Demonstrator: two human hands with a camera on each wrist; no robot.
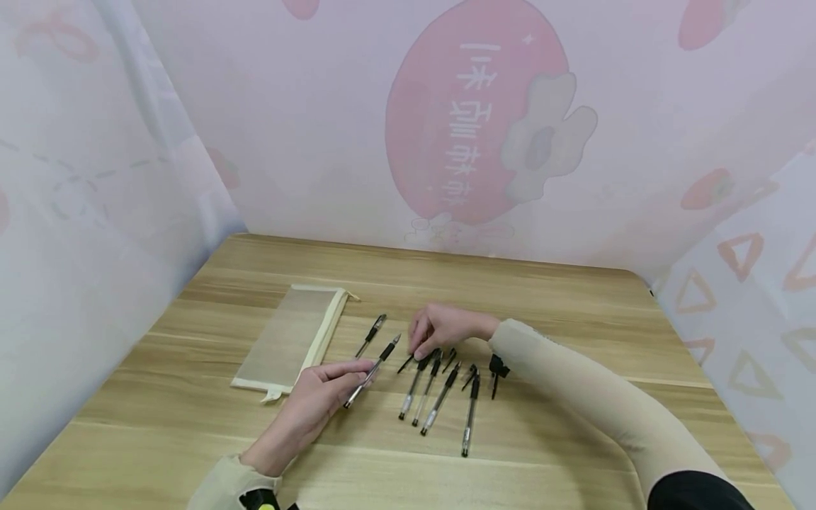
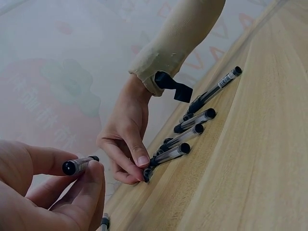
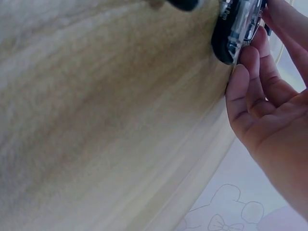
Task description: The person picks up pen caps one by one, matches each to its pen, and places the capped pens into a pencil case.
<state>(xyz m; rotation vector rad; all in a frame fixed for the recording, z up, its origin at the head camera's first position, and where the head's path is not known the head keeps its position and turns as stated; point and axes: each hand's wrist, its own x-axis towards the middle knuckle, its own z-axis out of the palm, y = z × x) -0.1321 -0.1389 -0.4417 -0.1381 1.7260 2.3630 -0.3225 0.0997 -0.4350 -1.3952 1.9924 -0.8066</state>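
Note:
In my left hand (image 1: 328, 389) a clear gel pen (image 1: 372, 370) with a black grip is pinched between thumb and fingers, its bare tip pointing away from me. The left wrist view shows its black end (image 2: 70, 167) toward the camera. My right hand (image 1: 446, 329) reaches down to the table at the far end of a row of pens. Its thumb and fingertips pinch a small black pen cap (image 1: 405, 364), partly covered by the fingers. In the right wrist view, a dark clear-clipped cap (image 3: 228, 33) shows beside the fingers.
Several uncapped pens (image 1: 441, 398) lie side by side, with loose black caps (image 1: 450, 358) by their tips. Another pen (image 1: 371, 334) lies left of them, partly behind my left hand. A cream-edged mesh zip pouch (image 1: 290, 333) lies flat at the left on the wooden table (image 1: 510, 283).

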